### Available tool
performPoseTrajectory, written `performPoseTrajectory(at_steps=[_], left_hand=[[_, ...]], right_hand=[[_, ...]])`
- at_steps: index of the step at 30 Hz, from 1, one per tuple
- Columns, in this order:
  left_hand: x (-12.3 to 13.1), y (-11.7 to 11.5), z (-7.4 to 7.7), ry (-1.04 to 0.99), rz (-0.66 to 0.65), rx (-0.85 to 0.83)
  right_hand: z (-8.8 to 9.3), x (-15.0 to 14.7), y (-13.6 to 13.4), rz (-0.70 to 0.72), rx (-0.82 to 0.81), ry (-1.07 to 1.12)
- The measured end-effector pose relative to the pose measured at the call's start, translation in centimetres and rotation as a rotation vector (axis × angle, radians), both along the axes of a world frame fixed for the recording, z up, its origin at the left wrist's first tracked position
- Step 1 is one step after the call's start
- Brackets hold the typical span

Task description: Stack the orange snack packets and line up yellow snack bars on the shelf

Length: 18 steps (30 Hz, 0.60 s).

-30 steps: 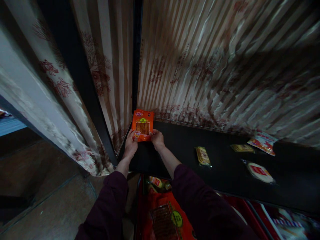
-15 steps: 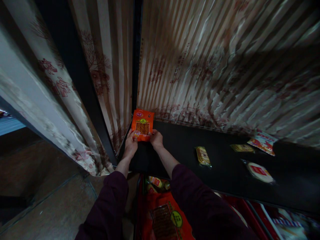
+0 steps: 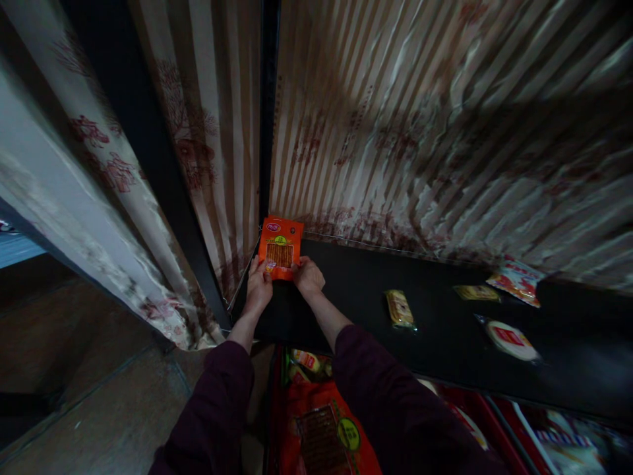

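An orange snack packet (image 3: 280, 245) stands upright at the far left end of a black shelf (image 3: 445, 343), against the striped curtain. My left hand (image 3: 258, 289) grips its lower left corner and my right hand (image 3: 309, 277) grips its lower right corner. Both dark sleeves reach up from the bottom of the view.
Further right on the shelf lie a yellow packet (image 3: 399, 309), a flat yellow packet (image 3: 477, 292), a red and white packet (image 3: 517, 280) and a round white packet (image 3: 512, 340). A red basket (image 3: 316, 422) with more orange packets sits below my arms. A black post (image 3: 270, 105) rises behind.
The packet and both hands have barely shifted; the view has drifted slightly, and the right hand has closed in a little on the packet's lower edge.
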<state>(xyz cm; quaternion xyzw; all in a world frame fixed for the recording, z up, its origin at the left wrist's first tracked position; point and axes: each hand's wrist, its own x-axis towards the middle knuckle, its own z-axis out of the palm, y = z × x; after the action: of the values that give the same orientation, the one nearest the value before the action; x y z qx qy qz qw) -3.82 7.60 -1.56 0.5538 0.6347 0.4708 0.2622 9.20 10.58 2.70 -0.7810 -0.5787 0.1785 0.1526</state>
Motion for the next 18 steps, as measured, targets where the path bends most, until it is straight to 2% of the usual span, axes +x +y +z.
performPoseTrajectory(at_steps=[18], left_hand=[[0.5,-0.13,-0.39,0.268,0.037,-0.012]], right_hand=[[-0.14,0.04,-0.64,0.018,0.02,-0.011]])
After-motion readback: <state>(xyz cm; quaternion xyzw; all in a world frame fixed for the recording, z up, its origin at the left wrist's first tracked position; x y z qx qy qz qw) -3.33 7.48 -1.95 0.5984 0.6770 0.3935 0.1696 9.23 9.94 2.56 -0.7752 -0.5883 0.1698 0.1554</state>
